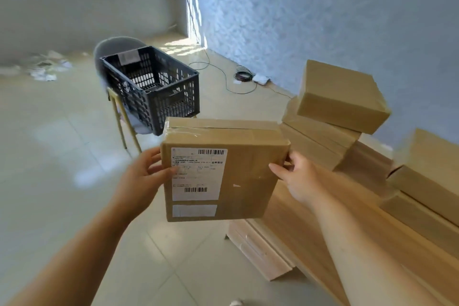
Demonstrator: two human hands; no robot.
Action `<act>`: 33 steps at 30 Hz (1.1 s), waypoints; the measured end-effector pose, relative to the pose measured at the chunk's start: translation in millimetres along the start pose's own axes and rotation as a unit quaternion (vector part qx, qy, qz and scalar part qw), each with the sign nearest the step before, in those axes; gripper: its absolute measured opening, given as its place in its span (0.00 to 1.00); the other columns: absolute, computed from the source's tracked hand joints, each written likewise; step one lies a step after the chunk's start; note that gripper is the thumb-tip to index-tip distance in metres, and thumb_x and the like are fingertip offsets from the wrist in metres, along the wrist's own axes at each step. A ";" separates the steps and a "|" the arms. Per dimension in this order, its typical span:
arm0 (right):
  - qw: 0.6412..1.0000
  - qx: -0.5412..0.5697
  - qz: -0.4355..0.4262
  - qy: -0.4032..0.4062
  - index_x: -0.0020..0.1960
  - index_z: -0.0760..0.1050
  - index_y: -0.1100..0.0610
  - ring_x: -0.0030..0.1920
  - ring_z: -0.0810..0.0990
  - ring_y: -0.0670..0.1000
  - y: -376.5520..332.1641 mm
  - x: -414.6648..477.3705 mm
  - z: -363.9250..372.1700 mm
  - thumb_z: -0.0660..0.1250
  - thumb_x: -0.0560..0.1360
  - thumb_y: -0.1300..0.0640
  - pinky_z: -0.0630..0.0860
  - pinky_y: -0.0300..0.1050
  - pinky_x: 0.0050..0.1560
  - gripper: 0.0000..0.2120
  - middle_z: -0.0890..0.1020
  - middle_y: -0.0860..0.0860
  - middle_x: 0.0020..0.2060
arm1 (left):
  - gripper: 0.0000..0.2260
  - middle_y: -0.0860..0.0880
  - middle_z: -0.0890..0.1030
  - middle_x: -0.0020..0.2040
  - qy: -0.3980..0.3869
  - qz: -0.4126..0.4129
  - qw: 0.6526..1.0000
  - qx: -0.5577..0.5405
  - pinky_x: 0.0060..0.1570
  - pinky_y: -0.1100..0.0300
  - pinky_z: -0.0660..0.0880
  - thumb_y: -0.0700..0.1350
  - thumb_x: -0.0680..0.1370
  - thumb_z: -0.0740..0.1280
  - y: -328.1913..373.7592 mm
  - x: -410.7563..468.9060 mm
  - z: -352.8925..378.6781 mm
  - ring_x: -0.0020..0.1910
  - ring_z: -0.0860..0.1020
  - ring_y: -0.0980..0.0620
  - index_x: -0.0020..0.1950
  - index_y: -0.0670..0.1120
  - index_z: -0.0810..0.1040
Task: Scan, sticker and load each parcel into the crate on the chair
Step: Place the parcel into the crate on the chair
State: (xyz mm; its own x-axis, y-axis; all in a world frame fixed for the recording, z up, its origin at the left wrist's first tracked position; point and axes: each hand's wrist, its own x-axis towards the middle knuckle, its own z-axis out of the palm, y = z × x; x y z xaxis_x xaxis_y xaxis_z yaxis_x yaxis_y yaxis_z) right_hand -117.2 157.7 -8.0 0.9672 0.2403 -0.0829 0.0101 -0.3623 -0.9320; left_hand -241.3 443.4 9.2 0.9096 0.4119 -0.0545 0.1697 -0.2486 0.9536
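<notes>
Currently: both hands raised in front, one parcel (pixel 231 176) between them. Left hand (pixel 146 174) grips the parcel's left edge, thumb lying over the edge of the shipping label (pixel 198 174), other fingers hidden behind the box. Right hand (pixel 295 176) grips the right edge, thumb on the front face, fingers wrapped behind. Hands are apart, one on each side, and do not touch each other. Parcel is clear of every surface, held near upright, labelled face toward the camera, taped top edge tipped away.

Label: white, one barcode at its top right, another near its bottom, just right of the left thumb. Small print unreadable. Under it, a second white sticker (pixel 194 210), blurred, near the parcel's lower left corner.

Crate (pixel 154 87): dark slotted plastic, beyond the left hand and past the parcel's top edge, sitting on the seat of a grey chair (pixel 116 45) with pale metal legs. White tag on the crate's far wall. Well apart from both hands.

Beyond and outside the right hand: stack of brown boxes (pixel 340 99), top one skewed across those beneath; further boxes (pixel 427 181) farther right. All rest on a wooden table (pixel 298 218), whose top passes under the right forearm.

Farther off past the right hand, a coiled cable (pixel 243 74) on the floor by the wall. Far beyond the left hand, scattered papers (pixel 47 67) on the tiles.
</notes>
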 end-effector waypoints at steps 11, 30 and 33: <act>0.992 -0.055 -0.064 -0.097 0.54 0.75 0.46 0.52 0.80 0.49 -73.7 184.7 140.4 0.68 0.76 0.58 0.74 0.42 0.51 0.10 0.82 0.45 0.51 | 0.13 0.58 0.81 0.53 0.098 -0.045 0.994 0.033 0.52 0.52 0.76 0.45 0.74 0.69 -27.6 153.0 -106.2 0.53 0.79 0.52 0.58 0.52 0.76; 0.988 -0.012 -0.107 -0.113 0.60 0.74 0.47 0.58 0.78 0.50 -203.1 520.2 316.0 0.69 0.72 0.50 0.78 0.54 0.56 0.17 0.80 0.43 0.53 | 0.23 0.50 0.80 0.55 0.163 -0.010 0.984 -0.075 0.55 0.43 0.76 0.66 0.68 0.65 -41.0 473.0 -226.6 0.55 0.79 0.50 0.59 0.58 0.71; 0.987 0.046 -0.089 -0.126 0.57 0.76 0.47 0.55 0.80 0.49 -219.7 569.7 334.9 0.68 0.69 0.38 0.78 0.52 0.53 0.21 0.82 0.44 0.50 | 0.25 0.47 0.78 0.59 0.153 -0.002 0.985 -0.080 0.56 0.42 0.75 0.68 0.68 0.63 -40.9 531.9 -240.8 0.58 0.77 0.47 0.60 0.56 0.69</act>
State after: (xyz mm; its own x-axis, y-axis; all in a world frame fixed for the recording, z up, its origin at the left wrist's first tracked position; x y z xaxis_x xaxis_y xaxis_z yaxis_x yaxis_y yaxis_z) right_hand 346.5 675.8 31.4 0.8585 0.5126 0.0107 0.1400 -0.2143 -0.9667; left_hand 144.2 883.8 12.5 0.7475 0.6641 0.0097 0.0888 -0.1144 0.9895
